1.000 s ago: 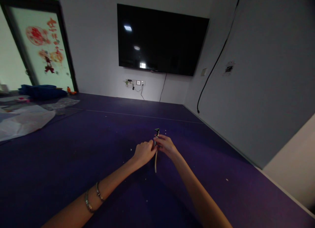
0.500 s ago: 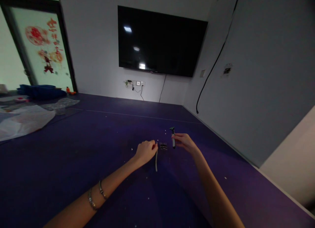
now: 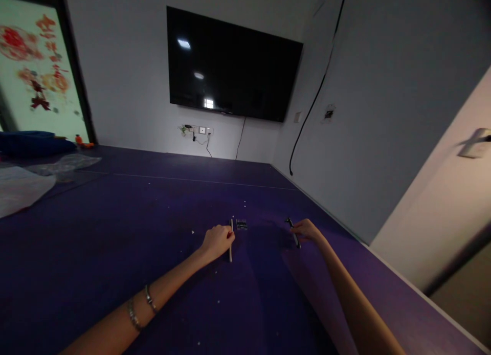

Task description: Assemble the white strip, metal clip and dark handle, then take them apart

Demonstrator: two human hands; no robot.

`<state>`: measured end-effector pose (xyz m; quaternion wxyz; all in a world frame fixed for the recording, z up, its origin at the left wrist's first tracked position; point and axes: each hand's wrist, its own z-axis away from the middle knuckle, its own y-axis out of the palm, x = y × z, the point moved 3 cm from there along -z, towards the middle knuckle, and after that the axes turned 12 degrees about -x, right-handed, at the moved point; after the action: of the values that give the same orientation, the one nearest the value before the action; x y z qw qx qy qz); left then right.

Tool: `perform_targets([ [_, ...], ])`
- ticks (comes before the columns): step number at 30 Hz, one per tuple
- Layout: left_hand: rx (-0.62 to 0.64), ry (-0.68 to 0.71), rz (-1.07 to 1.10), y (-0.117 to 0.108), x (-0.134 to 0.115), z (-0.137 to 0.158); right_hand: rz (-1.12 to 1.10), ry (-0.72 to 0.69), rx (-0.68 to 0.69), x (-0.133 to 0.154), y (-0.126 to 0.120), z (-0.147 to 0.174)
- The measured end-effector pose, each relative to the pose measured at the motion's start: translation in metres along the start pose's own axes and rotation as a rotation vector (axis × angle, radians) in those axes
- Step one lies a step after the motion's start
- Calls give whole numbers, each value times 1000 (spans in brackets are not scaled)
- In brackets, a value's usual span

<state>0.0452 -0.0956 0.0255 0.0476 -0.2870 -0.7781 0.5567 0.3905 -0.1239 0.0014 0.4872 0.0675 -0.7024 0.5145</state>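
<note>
My left hand [image 3: 219,242], with bracelets on its wrist, is closed on a thin pale strip [image 3: 230,255] over the purple surface [image 3: 172,293]. The strip points away from me, its ends showing beyond and below the fingers. Just right of its far end lies a small dark, partly see-through piece [image 3: 241,224], too small to name. Off to the right, my right hand [image 3: 308,229] grips a razor [image 3: 295,237] by its handle. The razor tilts, with its dark head up and to the left.
White specks are scattered over the surface. Clear plastic wrap [image 3: 67,164], a white sheet [image 3: 23,189] and dark blue cloth [image 3: 34,142] lie at the far left. A television [image 3: 233,63] hangs on the back wall, and a black cable [image 3: 312,107] dangles at the right.
My right hand has moved the razor rightward, away from the dark piece, and tilted it from upright. The left hand still holds the strip. The view has turned a little to the right.
</note>
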Motion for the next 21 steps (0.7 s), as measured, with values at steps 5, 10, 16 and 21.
perform_targets([
  [5, -3, -12, -3, 1, 3, -2, 107, -13, -45, -5, 5, -1],
  [10, 16, -32, -13, -1, 2, -2, 191, -78, -106, 0, 4, 4],
  [16, 36, -25, -18, 6, 1, 1, 253, -143, -174, 6, 4, 12],
  [21, 56, -1, -13, 14, 0, 5, 271, -204, -225, 5, 4, 18],
])
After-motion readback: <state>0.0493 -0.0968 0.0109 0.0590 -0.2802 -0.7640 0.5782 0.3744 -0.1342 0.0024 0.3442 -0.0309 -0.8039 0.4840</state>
